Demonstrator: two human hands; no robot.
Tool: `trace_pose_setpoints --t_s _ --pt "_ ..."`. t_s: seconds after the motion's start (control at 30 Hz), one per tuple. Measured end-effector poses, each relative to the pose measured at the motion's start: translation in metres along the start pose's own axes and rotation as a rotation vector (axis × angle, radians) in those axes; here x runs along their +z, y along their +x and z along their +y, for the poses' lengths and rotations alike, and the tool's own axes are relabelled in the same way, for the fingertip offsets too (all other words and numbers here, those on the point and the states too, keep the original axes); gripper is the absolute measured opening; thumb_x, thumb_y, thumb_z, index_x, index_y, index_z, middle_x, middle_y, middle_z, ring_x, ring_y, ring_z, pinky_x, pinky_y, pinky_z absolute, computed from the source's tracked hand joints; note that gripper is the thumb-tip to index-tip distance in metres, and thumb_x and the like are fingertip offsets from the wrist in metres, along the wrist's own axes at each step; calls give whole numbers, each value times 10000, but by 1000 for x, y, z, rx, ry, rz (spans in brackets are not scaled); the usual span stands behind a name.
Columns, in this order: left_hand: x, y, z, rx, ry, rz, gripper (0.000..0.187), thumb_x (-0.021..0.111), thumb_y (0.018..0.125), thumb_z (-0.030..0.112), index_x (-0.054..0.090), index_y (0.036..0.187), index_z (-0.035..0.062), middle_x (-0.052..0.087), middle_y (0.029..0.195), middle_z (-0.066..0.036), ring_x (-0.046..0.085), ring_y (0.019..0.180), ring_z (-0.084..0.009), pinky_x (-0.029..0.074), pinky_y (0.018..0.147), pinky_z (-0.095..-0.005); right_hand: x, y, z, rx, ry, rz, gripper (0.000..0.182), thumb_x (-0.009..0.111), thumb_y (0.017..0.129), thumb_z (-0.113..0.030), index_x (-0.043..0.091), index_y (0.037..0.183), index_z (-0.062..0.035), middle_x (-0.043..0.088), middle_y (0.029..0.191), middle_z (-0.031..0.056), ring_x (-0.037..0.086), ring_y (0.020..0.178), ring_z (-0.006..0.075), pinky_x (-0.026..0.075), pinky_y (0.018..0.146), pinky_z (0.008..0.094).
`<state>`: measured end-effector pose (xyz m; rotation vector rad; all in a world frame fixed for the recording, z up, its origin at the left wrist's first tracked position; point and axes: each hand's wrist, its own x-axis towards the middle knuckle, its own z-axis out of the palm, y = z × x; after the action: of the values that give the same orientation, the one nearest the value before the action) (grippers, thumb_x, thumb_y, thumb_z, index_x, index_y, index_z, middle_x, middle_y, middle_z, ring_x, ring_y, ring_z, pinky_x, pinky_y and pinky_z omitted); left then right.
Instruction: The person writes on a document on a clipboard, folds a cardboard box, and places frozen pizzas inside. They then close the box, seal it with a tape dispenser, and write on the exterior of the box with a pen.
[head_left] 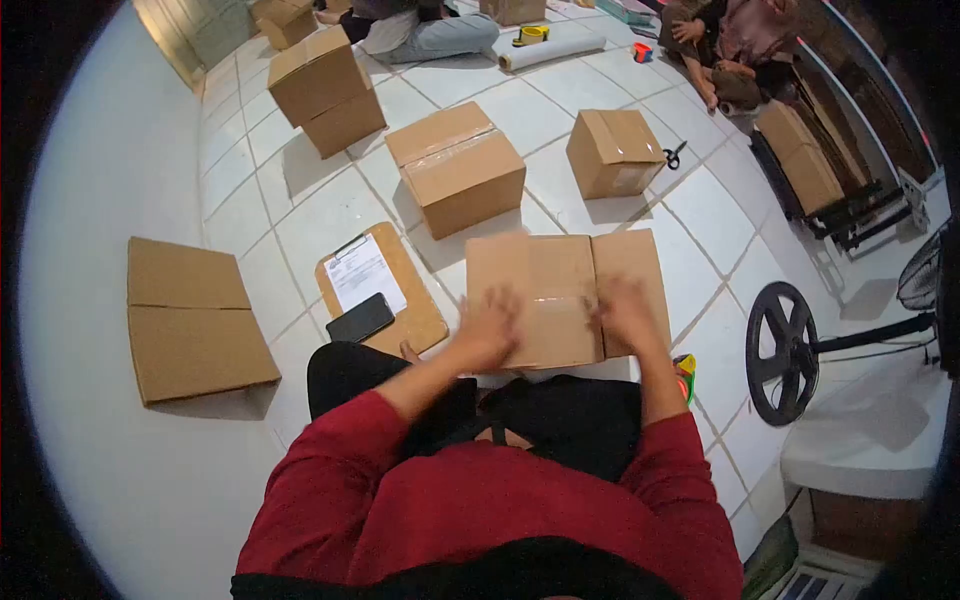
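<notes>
In front of my lap lies a cardboard box (562, 270), its side flaps spread to left and right. My left hand (492, 325) is on the left flap, and my right hand (628, 312) is over the right flap near the middle seam. Both hands are blurred by motion, so their fingers are hard to read. Left of the box is a brown clipboard (425, 315) with a printed paper (365, 278) and a black phone (360, 319) on it. A taped box (460, 170) stands just beyond.
A smaller box (612, 150) has black scissors (676, 155) beside it. Stacked boxes (325, 90) stand at the back left, a flattened carton (195, 325) at the left wall. A fan base (783, 353) is at the right. Two people sit at the back, near a roll (552, 53).
</notes>
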<state>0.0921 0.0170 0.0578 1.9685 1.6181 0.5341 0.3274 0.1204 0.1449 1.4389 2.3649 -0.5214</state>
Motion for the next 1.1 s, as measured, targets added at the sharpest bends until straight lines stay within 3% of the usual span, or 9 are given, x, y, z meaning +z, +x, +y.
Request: trace_pose_setpoints --t_s 0.03,0.1,0.17,0.23,0.37,0.5,0.7,0.9,1.1 --pt "20 -4 19 56 414 118 597 422 771 439 292 1266 132 179 1349 -118 131 1242 -324 13 925 -605 5 3 19 205 344 335 429 443 752 -123 410 1176 -67 432 1164 184 375 1118 298 227 965 408" --pt "21 -7 18 60 406 153 604 421 771 431 274 1272 129 182 1348 -120 140 1240 -330 16 913 -621 1 -7 133 69 1128 260 389 389 771 -86 433 1152 -22 495 1071 198 480 991 251 351 858 357" --pt "22 -6 19 75 393 169 611 419 770 423 255 1278 125 185 1346 -123 149 1239 -337 19 900 -637 3 -6 124 586 1264 185 371 369 793 -59 440 1153 -10 526 1062 138 574 815 264 455 739 347" --pt "19 -3 17 96 423 142 603 415 769 422 268 1273 126 184 1349 -109 149 1241 -327 26 911 -625 17 7 124 13 1458 -110 405 444 788 -79 421 1192 -68 530 1051 84 524 917 147 439 755 295" --pt "7 14 3 194 459 143 582 411 770 443 311 1254 136 229 1333 -102 192 1231 -298 24 914 -623 21 63 41 -291 381 299 844 693 592 -363 271 1281 -122 213 1331 155 149 1224 374 195 992 393" --pt "-4 31 -12 319 434 125 576 412 766 446 322 1248 142 241 1331 -79 178 1237 -294 24 904 -637 9 110 13 -107 -4 184 1179 745 357 -521 154 1313 -166 204 1321 182 245 1191 347 232 966 437" --pt "41 -2 41 -234 355 224 548 404 768 477 329 1254 236 233 1339 -46 107 1235 -376 -3 847 -692 14 87 22 26 113 223 1152 722 320 -583 277 1236 -45 389 1200 178 420 1065 337 322 899 436" --pt "-3 47 -24 328 380 3 551 417 749 477 342 1245 249 229 1345 -26 122 1241 -351 -44 875 -663 49 0 33 371 270 216 863 664 503 -565 420 1112 -5 483 1054 209 485 991 311 389 820 393" --pt "-8 57 26 209 466 44 503 419 774 399 366 1231 196 326 1293 -37 228 1216 -306 36 924 -617 87 -56 89 327 936 95 594 602 709 -385 411 1168 -60 483 1079 182 489 968 269 393 821 336"
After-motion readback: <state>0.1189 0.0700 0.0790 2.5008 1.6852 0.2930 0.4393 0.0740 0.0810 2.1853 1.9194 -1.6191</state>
